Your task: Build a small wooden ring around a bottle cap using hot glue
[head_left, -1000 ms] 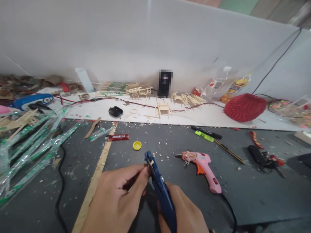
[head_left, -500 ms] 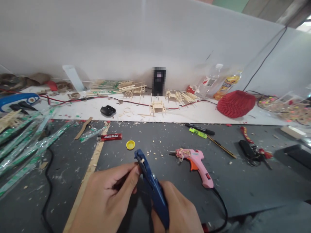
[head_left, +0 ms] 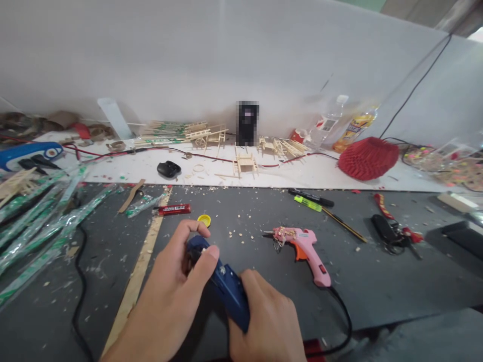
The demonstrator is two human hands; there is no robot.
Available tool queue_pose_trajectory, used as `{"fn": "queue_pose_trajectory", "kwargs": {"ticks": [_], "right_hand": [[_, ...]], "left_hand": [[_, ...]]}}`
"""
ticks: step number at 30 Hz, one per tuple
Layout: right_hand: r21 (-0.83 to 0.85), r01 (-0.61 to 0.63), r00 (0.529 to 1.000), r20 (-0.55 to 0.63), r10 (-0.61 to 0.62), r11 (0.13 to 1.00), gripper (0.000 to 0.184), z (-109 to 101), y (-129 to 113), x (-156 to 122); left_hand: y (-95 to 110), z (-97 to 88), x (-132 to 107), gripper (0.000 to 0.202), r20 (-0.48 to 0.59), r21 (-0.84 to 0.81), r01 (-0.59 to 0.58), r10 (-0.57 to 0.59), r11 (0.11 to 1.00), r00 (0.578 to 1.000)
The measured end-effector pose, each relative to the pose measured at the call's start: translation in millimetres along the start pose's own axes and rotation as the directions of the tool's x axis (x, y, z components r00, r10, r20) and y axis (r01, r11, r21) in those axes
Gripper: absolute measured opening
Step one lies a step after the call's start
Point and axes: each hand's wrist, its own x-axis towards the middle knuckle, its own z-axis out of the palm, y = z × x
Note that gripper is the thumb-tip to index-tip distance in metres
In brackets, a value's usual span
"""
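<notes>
My right hand (head_left: 269,322) is closed around the handles of a blue cutter (head_left: 222,281), low in the middle of the view. My left hand (head_left: 171,296) reaches over the cutter's head, thumb and forefinger pinched at its jaws; whatever small piece sits there is hidden by my fingers. Just right of the cutter, a pink glue gun (head_left: 305,249) lies on the dark mat (head_left: 377,281) with its black cord trailing toward me. A yellow cap (head_left: 204,219) and a red lighter (head_left: 173,209) rest beyond my left hand.
Small stick models (head_left: 245,163) stand on the white board (head_left: 302,176) at the back, beside a black mouse (head_left: 168,169). Wrapped stick packets (head_left: 41,221) fill the left. Markers (head_left: 311,200), a pencil, keys (head_left: 392,231), a red paper lantern (head_left: 368,158) and bottles lie to the right.
The cutter has tipped down and to the left, lower over the mat. My left hand has shifted from beside the jaws to over the cutter's head. The view has drifted slightly.
</notes>
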Motion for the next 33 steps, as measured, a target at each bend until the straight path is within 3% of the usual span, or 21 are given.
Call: {"fn": "queue_pose_trajectory", "kwargs": {"ticks": [9,16,20,24,28,33], "right_hand": [[-0.044,-0.05,0.996,0.073,0.053,0.998,0.024,-2.8,-5.9,14.6],[-0.171,-0.033,0.999,0.006,0.034,0.985,0.025,10.1,-2.6,24.3],[-0.233,-0.043,0.999,-0.029,0.037,0.972,0.021,4.8,0.9,31.5],[-0.322,-0.064,0.997,-0.06,0.047,0.944,0.021,-11.1,6.0,34.6],[-0.398,-0.058,0.998,-0.06,0.037,0.915,0.021,-23.4,9.0,33.4],[-0.452,-0.081,0.996,-0.054,0.064,0.888,0.024,-28.9,12.7,28.6]], "left_hand": [[14.1,2.0,5.7,0.008,-0.089,-0.005,0.088,-0.088,0.996,0.992],[21.7,2.8,14.9,0.009,-0.108,-0.108,0.147,-0.158,0.983,0.981],[14.3,4.3,23.2,0.014,-0.054,-0.229,0.208,-0.226,0.951,0.973],[15.1,4.2,31.9,0.022,0.08,-0.309,0.318,-0.308,0.897,0.948],[22.0,2.0,34.9,0.037,0.192,-0.334,0.405,-0.359,0.851,0.913],[18.6,-0.2,33.4,0.05,0.276,-0.313,0.435,-0.357,0.844,0.892]]}}
